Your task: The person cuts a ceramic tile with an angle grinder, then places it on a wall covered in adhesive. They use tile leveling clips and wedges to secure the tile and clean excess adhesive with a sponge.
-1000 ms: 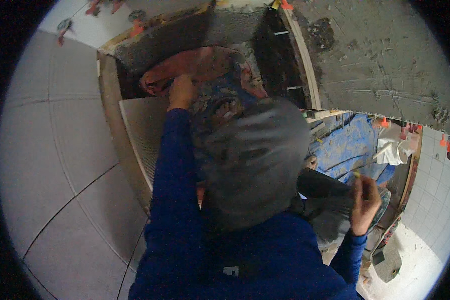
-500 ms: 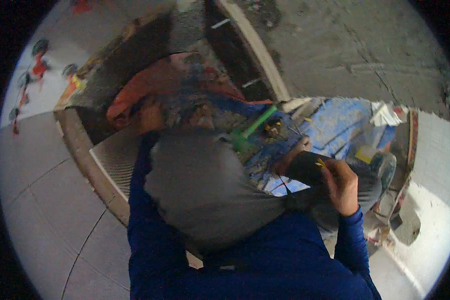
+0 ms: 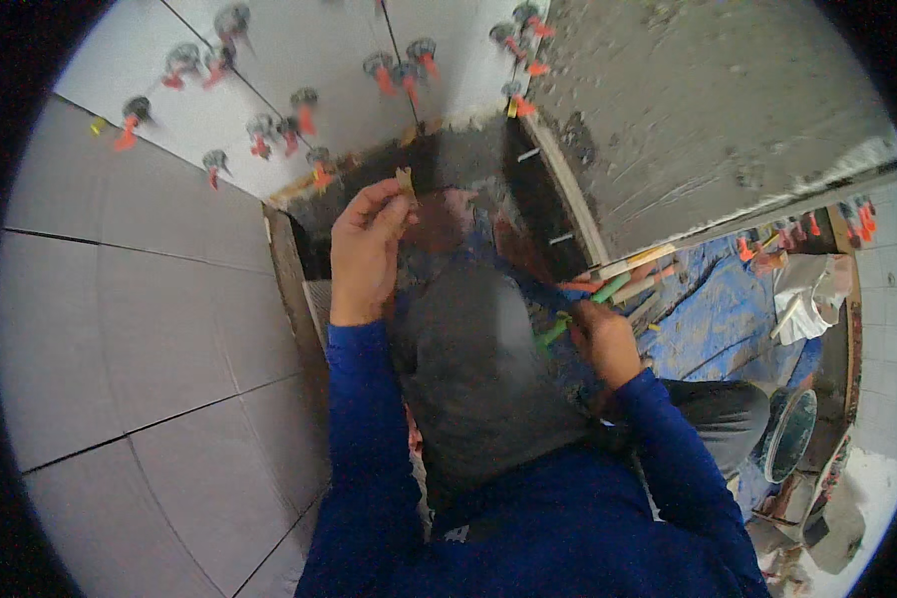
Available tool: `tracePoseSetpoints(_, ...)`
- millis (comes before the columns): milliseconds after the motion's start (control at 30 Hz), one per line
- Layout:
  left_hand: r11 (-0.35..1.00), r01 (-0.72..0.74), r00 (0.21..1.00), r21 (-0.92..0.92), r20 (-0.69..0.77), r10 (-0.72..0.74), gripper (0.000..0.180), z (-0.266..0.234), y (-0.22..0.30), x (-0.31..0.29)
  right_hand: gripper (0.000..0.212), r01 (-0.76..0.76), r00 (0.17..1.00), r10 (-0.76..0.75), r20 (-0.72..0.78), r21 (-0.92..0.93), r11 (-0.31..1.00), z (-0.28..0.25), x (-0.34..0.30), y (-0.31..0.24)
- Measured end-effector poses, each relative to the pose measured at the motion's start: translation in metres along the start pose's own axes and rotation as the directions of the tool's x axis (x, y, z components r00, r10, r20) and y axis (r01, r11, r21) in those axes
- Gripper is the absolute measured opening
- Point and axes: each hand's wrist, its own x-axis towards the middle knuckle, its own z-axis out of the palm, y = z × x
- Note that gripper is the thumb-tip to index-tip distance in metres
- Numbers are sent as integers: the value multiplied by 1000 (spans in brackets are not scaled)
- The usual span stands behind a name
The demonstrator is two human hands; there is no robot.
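Observation:
My left hand [image 3: 364, 249] is raised in front of the wall's lower edge. Its thumb and fingers pinch a small tan, flattish piece [image 3: 406, 183] that sticks up past the fingertips; its exact kind is unclear. Lower and to the right, my right hand [image 3: 611, 344] has its fingers curled over a green tool [image 3: 551, 335] lying on the blue sheet. Motion blur and the fingers hide what they hold, if anything. My grey-clad knee [image 3: 473, 369] rises between the two hands.
Tile levelers with red knobs [image 3: 302, 110] stud the light wall tiles. Large grey tiles [image 3: 159, 329] fill the left side. Rough mortar [image 3: 728, 110] covers the upper right. A bucket [image 3: 792, 434] and a white bag [image 3: 812, 299] stand right of the blue sheet [image 3: 713, 299].
My left hand has risen from low beside my knee and now shows a small tan piece. My right hand has moved forward and left to the green tool. The view has shifted, showing more wall.

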Motion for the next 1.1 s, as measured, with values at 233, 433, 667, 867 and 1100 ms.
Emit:
tracePoseSetpoints(233, 999, -17, 963, -47, 269, 29, 30, 98, 83, -13, 27, 395, 824, -133, -551, 390, 832, -96, 63, -129)
tracePoseSetpoints(433, 948, -244, 930, 203, 326, 170, 34, 141, 138, -10, 17, 196, 966, 58, -251, 861, 470, -162, 92, -153)
tracePoseSetpoints(667, 803, -432, 873, 410, 412, 259, 20, 153, 170, 12, 13, 218, 970, -41, -241, 771, 598, -201, 85, -146)
tracePoseSetpoints(867, 774, -480, 868, 413, 352, 350, 20, 153, 173, 22, 12, 345, 912, 26, -408, 803, 487, -202, 89, -163)
tracePoseSetpoints(1100, -9, -792, 407, 611, 539, 737, 23, 192, 240, 84, 12, 588, 621, 187, -761, 611, 530, -204, 143, -179)
